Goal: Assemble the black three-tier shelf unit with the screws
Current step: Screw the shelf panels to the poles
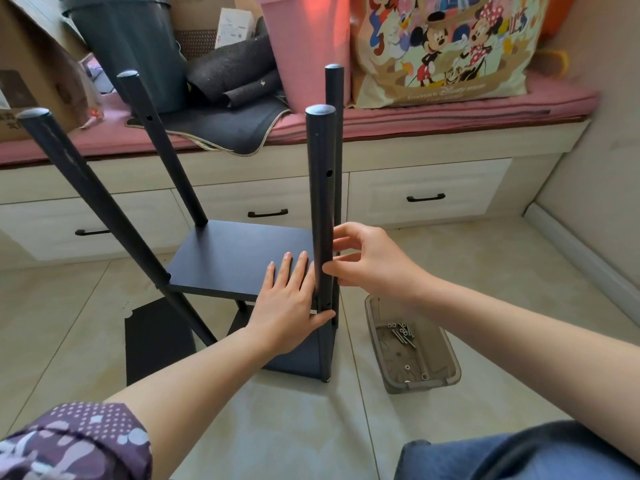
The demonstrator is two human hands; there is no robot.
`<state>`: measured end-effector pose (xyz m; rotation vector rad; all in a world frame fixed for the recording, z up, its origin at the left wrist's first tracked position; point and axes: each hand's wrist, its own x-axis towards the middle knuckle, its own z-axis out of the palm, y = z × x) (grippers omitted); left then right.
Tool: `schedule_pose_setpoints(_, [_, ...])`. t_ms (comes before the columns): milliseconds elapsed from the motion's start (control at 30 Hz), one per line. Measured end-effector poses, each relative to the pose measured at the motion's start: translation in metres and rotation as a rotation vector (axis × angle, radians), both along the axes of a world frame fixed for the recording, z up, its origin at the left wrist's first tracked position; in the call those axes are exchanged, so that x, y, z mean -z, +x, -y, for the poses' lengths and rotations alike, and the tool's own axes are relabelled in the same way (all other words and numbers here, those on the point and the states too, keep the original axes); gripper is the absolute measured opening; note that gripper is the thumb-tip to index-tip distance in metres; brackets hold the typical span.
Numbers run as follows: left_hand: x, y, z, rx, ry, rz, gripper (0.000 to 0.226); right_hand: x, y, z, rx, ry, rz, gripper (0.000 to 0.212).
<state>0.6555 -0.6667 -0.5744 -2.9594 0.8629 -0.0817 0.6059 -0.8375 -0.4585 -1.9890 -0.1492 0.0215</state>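
The shelf unit (pixel 242 258) stands on the floor at the centre of view, four poles rising from it and two boards fitted; a third board (pixel 157 341) lies flat on the tiles at 7 o'clock. The middle board (pixel 239 254) sits level between the poles. The near right pole (pixel 320 209) is the one being worked on.

The left hand (pixel 291 306) lies flat with straight fingers pressing the middle board, thumb against the pole. The right hand (pixel 370 258), at 3 o'clock from the pole, has its fingers lightly curled about it; whether it pinches a screw cannot be told (the fingertips hide that).

Likely step: fixing the middle board to this pole. Next calls for a screw from the tray (pixel 412 348) at 5 o'clock, lined up with the pole's hole.
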Motion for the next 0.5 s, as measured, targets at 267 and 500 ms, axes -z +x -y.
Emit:
schedule_pose_setpoints(267, [-0.003,0.002,0.006,-0.030,-0.011,0.006,0.094,0.064,0.011,0.071,0.038,-0.185,-0.152,0.027])
schedule_pose_setpoints(500, [-0.009,-0.007,0.008,-0.030,-0.063,-0.011,0.099,0.202,0.019,0.123,0.131,-0.332,-0.528,0.029])
